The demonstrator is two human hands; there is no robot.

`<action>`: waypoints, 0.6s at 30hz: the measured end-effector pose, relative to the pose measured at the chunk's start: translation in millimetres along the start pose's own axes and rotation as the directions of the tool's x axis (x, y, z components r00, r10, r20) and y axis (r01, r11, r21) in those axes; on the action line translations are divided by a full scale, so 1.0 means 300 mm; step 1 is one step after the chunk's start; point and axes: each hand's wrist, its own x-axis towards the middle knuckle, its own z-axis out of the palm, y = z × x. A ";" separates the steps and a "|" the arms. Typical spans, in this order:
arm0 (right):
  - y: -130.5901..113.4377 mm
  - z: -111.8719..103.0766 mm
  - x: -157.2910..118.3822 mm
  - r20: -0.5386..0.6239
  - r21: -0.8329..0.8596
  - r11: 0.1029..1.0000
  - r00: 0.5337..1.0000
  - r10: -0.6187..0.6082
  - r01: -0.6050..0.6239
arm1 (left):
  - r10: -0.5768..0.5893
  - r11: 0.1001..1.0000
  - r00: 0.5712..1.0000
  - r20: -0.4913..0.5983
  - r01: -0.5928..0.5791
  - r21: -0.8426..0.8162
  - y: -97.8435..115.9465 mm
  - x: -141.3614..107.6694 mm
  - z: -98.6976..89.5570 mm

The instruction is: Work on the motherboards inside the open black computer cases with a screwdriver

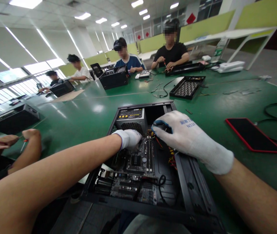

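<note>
An open black computer case (pixel 192 185) lies on its side in front of me, with a motherboard (pixel 140 159) inside. My left hand (pixel 131 138), in a white glove, reaches down to the board's upper edge beside the power supply (pixel 131 119); its fingers are mostly hidden. My right hand (pixel 175 128), gloved with blue-coated fingertips, curves over the case's far right part. Its thumb and fingers come together above coloured power cables (pixel 172 159); anything between them is too obscured to name. A thin black cable (pixel 162 185) loops near the bottom of the case.
A red-edged black tablet-like device (pixel 254 135) and a black cable (pixel 272 112) lie on the green table (pixel 92 110) to the right. Beyond the case is a black tray (pixel 187 87). Another person's hands (pixel 30 135) hold a screwdriver at left; several people work across the table.
</note>
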 end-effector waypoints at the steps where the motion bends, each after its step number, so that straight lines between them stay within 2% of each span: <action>1: -0.001 -0.001 0.000 0.003 0.002 1.000 1.000 0.000 0.000 | 0.005 1.000 1.000 -0.005 -0.005 -0.015 0.001 0.000 0.003; 4: -0.002 -0.004 0.001 0.007 0.011 1.000 1.000 0.002 -0.002 | 0.016 0.999 1.000 -0.017 -0.017 -0.036 0.004 -0.004 0.008; 9: -0.005 -0.004 0.009 0.018 0.053 0.998 1.000 0.016 -0.017 | 0.004 1.000 1.000 0.022 -0.004 0.023 0.002 -0.021 -0.011; 11: 0.000 -0.003 0.003 -0.017 0.092 0.994 0.998 0.053 -0.051 | 0.003 1.000 1.000 -0.007 -0.003 0.012 0.000 -0.039 -0.024; 13: 0.014 -0.001 -0.018 -0.079 0.135 0.982 0.986 0.147 -0.135 | 0.008 0.999 0.998 -0.070 -0.011 -0.041 0.000 -0.065 -0.036; 15: 0.039 0.002 -0.055 -0.110 0.185 0.940 0.944 0.311 -0.288 | 0.036 0.993 0.989 -0.145 -0.052 -0.105 0.003 -0.098 -0.047; 18: 0.086 0.019 -0.128 0.008 0.294 0.821 0.861 0.509 -0.489 | 0.077 0.981 0.960 -0.269 -0.122 -0.154 0.010 -0.156 -0.064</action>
